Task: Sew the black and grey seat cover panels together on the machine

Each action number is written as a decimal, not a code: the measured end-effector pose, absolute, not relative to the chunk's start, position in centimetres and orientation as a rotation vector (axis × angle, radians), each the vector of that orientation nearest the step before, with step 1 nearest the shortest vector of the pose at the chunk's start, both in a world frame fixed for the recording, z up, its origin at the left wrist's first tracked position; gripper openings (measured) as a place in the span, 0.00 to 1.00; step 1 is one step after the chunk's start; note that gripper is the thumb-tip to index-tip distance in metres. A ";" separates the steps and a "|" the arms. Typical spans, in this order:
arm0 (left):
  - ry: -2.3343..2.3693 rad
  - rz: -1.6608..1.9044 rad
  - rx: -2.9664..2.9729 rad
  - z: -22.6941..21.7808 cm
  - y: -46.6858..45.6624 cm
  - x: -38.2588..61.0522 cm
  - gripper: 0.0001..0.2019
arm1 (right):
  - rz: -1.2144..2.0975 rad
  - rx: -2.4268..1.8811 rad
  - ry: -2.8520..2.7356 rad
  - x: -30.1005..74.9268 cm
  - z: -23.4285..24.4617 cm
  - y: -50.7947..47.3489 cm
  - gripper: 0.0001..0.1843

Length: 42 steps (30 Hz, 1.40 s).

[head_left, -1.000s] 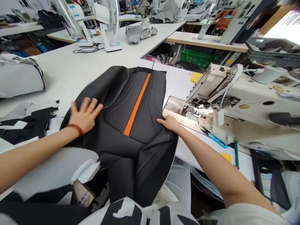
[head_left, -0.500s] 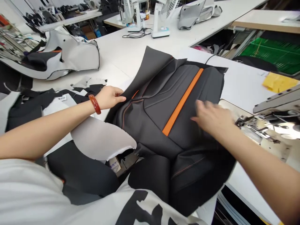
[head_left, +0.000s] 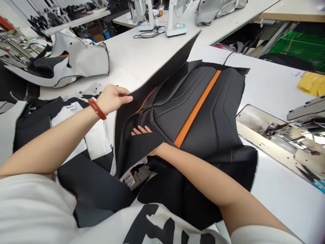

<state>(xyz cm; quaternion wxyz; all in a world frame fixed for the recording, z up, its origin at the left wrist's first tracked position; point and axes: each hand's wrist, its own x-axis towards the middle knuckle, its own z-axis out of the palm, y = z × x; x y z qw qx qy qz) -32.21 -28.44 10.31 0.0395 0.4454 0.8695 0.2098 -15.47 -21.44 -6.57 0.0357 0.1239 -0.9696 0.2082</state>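
A black seat cover (head_left: pixel 218 108) with an orange stripe (head_left: pixel 196 110) and orange stitching lies spread on the white table. At its left side my left hand (head_left: pixel 114 97), with a red-brown bangle (head_left: pixel 96 109) on the wrist, pinches the edge of a raised side panel between thumb and fingers. My right hand (head_left: pixel 141 130) reaches across to the cover's near left part. Its fingers are stretched out against the black material, while a folded-over black flap (head_left: pixel 143 145) hides the palm. Part of the cover hangs toward my lap.
To the right stands a sewing machine (head_left: pixel 299 135), with blue-handled scissors (head_left: pixel 313 179) by it. Black and white cut pieces (head_left: pixel 33 125) lie at left, near a grey cover (head_left: pixel 86 57). White fans (head_left: pixel 175 25) stand behind. A yellow piece (head_left: pixel 312 83) lies at far right.
My right hand has moved left from the cover's right side to beneath the near left flap. The left hand has lifted the side panel's edge higher, and the pale-backed flap has turned over.
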 end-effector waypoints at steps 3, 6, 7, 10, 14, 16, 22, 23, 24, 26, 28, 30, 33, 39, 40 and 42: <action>2.398 0.385 1.632 7.5 -26.4 -30.3 0.24 | 0.561 0.405 -2.986 -14.7 -6.4 -20.9 0.36; 2.209 -0.071 1.881 3.2 -26.0 -28.5 0.31 | 0.507 0.335 -2.990 -12.0 -5.3 -18.0 0.28; 2.209 -0.236 1.926 2.0 -26.1 -28.3 0.34 | 0.483 0.209 -2.981 -10.4 -4.7 -16.1 0.26; 2.280 -0.587 1.917 0.6 -25.7 -28.6 0.39 | 0.423 -0.618 -2.793 -4.6 -3.1 -9.2 0.25; 2.195 -0.851 1.769 2.9 -18.9 -28.6 0.26 | 1.020 -1.614 -2.106 1.2 -1.6 -2.8 0.26; 2.128 -0.653 2.043 3.6 -12.8 -26.9 0.22 | 1.367 -1.628 -1.933 1.6 -1.6 -2.7 0.23; 1.854 -0.160 2.512 -0.6 4.1 -19.4 0.30 | 1.836 -1.330 -1.659 1.1 -4.2 -13.8 0.19; 1.848 -0.172 2.489 -1.7 5.4 -18.3 0.30 | 1.946 -1.231 -1.568 1.9 -5.1 -16.2 0.21; 1.836 -0.169 2.482 -2.7 6.1 -17.3 0.31 | 2.025 -1.169 -1.462 2.8 -6.1 -18.3 0.23; 1.803 -0.105 2.518 -4.3 6.3 -15.7 0.31 | 2.245 -1.142 -1.271 4.6 -8.0 -21.3 0.26; 1.783 -0.036 2.559 -5.2 5.8 -14.7 0.31 | 2.376 -1.173 -1.139 5.5 -9.3 -22.2 0.28; 1.775 -0.027 2.566 -5.4 5.6 -14.4 0.31 | 2.386 -1.203 -1.048 5.1 -9.6 -21.2 0.30; 1.789 -0.094 2.558 -4.8 6.2 -14.3 0.30 | 2.329 -1.137 -0.888 3.4 -6.9 -18.8 0.36; 1.802 -0.283 2.591 -3.6 4.1 -11.1 0.32 | 2.448 -0.948 -0.728 8.4 1.2 -20.7 0.33; 1.815 -0.254 2.601 -3.9 2.9 -10.3 0.32 | 2.523 -0.978 -0.641 10.0 1.2 -21.7 0.34; 1.856 -0.151 2.604 -4.6 0.5 -8.9 0.31 | 2.705 -1.015 -0.434 12.5 -0.1 -23.4 0.33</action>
